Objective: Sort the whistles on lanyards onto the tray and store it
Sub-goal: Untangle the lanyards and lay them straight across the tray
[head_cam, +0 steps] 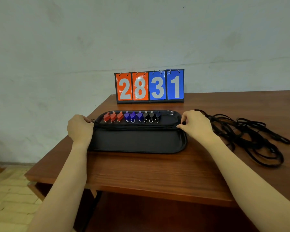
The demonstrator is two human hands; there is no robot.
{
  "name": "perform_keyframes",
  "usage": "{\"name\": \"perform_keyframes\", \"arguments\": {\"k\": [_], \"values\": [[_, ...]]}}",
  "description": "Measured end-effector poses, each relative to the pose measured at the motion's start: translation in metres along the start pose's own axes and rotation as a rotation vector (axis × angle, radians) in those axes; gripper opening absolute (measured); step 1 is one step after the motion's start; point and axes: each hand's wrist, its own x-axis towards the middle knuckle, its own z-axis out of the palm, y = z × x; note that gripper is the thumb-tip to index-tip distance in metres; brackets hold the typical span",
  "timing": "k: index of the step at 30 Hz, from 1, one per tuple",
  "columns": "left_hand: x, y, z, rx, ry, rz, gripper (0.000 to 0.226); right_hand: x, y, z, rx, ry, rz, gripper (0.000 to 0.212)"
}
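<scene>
A black oblong tray (137, 149) lies on the wooden table. Along its far side stands a row of whistles: three red (113, 116), three blue (133, 116) and three black (151, 115), each with a small ring. A bundle of black lanyards (136, 126) is stretched straight across the tray's middle. My left hand (79, 128) pinches the bundle's left end at the tray's left rim. At the right rim, my right hand (195, 126) pinches its other end. The tray's near half is bare.
A loose tangle of black lanyards (251, 139) lies on the table right of the tray. A flip scoreboard (149, 87) reading 2831 stands behind the tray against the wall. The table's left edge runs close to my left hand, with tiled floor below.
</scene>
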Motion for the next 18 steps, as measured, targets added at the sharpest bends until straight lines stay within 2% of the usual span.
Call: {"name": "perform_keyframes", "arguments": {"k": [3,6,11,14,18], "values": [[0.001,0.001,-0.001,0.074,0.010,-0.006,0.015,0.001,0.000,0.000,0.008,0.008,-0.004,0.025],[0.001,0.003,-0.002,0.168,0.024,0.001,0.028,0.001,0.002,-0.011,0.072,0.053,0.027,0.031],[-0.010,0.018,0.003,0.142,0.077,0.151,0.036,0.003,0.020,-0.047,0.203,0.180,0.195,0.018],[-0.022,0.037,0.012,0.049,0.003,0.286,0.032,0.004,0.041,-0.060,0.153,0.089,0.327,0.008],[-0.041,0.068,0.027,-0.005,-0.180,0.541,0.029,0.001,0.053,-0.072,0.162,-0.211,0.453,0.020]]}}
